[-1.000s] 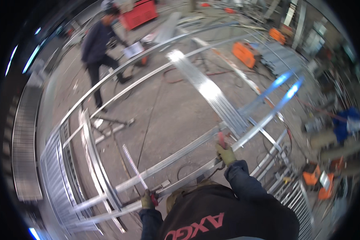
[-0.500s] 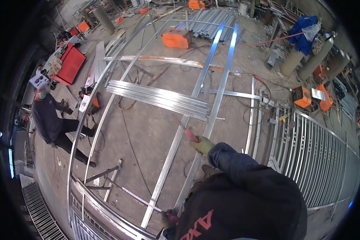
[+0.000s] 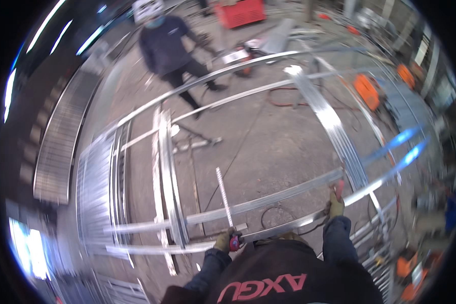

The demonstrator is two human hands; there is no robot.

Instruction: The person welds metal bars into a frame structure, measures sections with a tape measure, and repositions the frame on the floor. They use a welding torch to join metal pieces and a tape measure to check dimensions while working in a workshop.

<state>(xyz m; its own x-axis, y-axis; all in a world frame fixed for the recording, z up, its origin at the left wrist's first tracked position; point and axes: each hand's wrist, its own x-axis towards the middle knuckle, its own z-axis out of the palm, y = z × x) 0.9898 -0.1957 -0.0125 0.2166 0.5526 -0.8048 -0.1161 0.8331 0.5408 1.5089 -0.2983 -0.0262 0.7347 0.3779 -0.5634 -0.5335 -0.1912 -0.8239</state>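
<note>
My left hand (image 3: pixel 222 240), in a worn glove, is closed around a small red and dark tape measure (image 3: pixel 234 242). Its pale blade (image 3: pixel 224 197) sticks out away from me over the floor, passing the farther of two long square metal tubes (image 3: pixel 268 200). The nearer tube (image 3: pixel 200 247) runs right beside both hands. My gloved right hand (image 3: pixel 336 205) grips a red-handled tool (image 3: pixel 340 188) whose thin tip is too blurred to identify. Just beyond that hand lies a bundle of shiny metal strips (image 3: pixel 334 126) across the tubes.
A masked person (image 3: pixel 167 48) stands beyond the long frame rail (image 3: pixel 187 85). Slatted metal panels (image 3: pixel 66 137) lie at the left. Orange machine boxes (image 3: pixel 366 92) and cables are at the right, a red crate (image 3: pixel 240 14) at the back. Metal crosspieces (image 3: pixel 168 177) rest over the tubes.
The whole view has swung to the left, bringing the person and the left-hand panels nearer the middle. Both hands still hold the same tape measure and red-handled tool.
</note>
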